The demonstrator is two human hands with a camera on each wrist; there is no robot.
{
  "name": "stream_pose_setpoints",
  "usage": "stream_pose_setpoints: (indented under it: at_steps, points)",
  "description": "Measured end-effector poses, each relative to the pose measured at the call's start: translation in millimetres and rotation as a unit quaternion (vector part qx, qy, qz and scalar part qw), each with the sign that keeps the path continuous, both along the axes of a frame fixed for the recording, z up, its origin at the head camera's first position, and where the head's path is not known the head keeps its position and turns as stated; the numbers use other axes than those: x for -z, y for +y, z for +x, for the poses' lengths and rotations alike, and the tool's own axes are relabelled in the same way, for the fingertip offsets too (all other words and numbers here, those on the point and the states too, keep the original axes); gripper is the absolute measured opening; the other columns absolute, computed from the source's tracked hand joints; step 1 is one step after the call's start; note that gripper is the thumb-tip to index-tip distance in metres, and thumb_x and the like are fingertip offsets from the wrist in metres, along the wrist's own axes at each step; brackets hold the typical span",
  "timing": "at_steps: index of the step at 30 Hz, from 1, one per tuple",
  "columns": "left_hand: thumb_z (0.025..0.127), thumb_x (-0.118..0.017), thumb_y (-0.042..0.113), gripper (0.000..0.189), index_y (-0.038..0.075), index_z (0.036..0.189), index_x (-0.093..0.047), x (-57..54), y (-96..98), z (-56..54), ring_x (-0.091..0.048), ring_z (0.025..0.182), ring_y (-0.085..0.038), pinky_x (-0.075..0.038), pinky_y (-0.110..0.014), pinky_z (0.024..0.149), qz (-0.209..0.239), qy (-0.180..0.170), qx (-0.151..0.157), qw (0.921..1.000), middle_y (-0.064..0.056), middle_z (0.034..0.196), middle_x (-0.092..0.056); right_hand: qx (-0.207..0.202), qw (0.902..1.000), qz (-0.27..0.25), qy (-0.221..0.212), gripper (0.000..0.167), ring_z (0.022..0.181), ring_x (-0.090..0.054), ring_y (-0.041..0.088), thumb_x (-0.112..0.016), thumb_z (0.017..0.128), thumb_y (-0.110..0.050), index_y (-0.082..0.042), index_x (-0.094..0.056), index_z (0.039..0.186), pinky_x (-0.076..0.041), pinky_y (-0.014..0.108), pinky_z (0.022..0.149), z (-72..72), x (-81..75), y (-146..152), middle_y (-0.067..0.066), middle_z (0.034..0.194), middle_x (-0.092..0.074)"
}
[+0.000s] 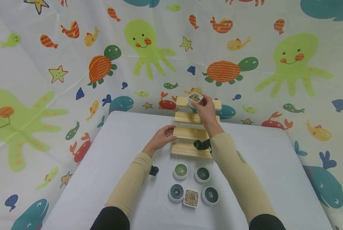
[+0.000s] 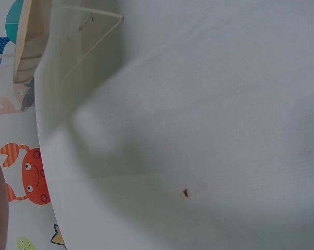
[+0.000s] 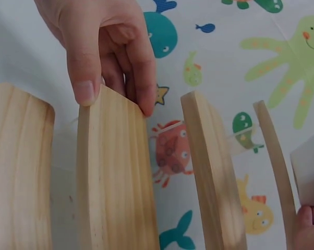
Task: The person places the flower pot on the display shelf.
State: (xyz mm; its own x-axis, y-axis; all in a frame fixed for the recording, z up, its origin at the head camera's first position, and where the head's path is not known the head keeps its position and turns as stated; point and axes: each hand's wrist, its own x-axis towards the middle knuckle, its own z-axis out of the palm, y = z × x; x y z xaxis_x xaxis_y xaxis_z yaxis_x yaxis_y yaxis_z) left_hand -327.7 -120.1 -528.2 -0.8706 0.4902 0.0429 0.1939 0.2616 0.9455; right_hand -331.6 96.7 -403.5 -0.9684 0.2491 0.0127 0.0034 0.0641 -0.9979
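A tiered wooden display stand [image 1: 190, 133] with stepped planks rises at the back of the table. My left hand [image 1: 162, 138] grips the left end of one of its middle planks; the right wrist view shows the thumb on the plank's front edge and the fingers behind. My right hand [image 1: 207, 111] holds a small white square pot [image 1: 195, 97] with grainy, greenish-brown contents at the top plank. Whether the pot touches that plank I cannot tell. Only the pot's white side and some fingertips [image 3: 311, 229] show at the right wrist view's edge.
In front of the stand are several round white pots with green or dark tops, such as a light green one [image 1: 181, 171]. Among them sits a square white pot of gravel [image 1: 191, 198]. A patterned sea-animal cloth [image 1: 159, 86] hangs behind the white table [image 1: 125, 140].
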Motion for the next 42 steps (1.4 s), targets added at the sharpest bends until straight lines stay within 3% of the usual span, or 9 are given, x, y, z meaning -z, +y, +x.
stream_pose_setpoints:
  at_steps: [42]
  points:
    - [0.09, -0.073, 0.018, 0.065, 0.0, 0.143, -0.042, -2.4, 0.5, -1.5, -0.049, 0.131, -0.026, -0.043, -0.027, 0.109, -0.016, -0.012, -0.007, 0.9998, -0.018, 0.142, -0.048, 0.006, 0.9966, 0.081, -0.012, 0.068, 0.128, -0.049, 0.021, -0.071, 0.091, -0.019, -0.004, -0.037, 0.147, -0.049, 0.03, 0.104, -4.6, -5.9, -13, 0.012, 0.138, -0.049]
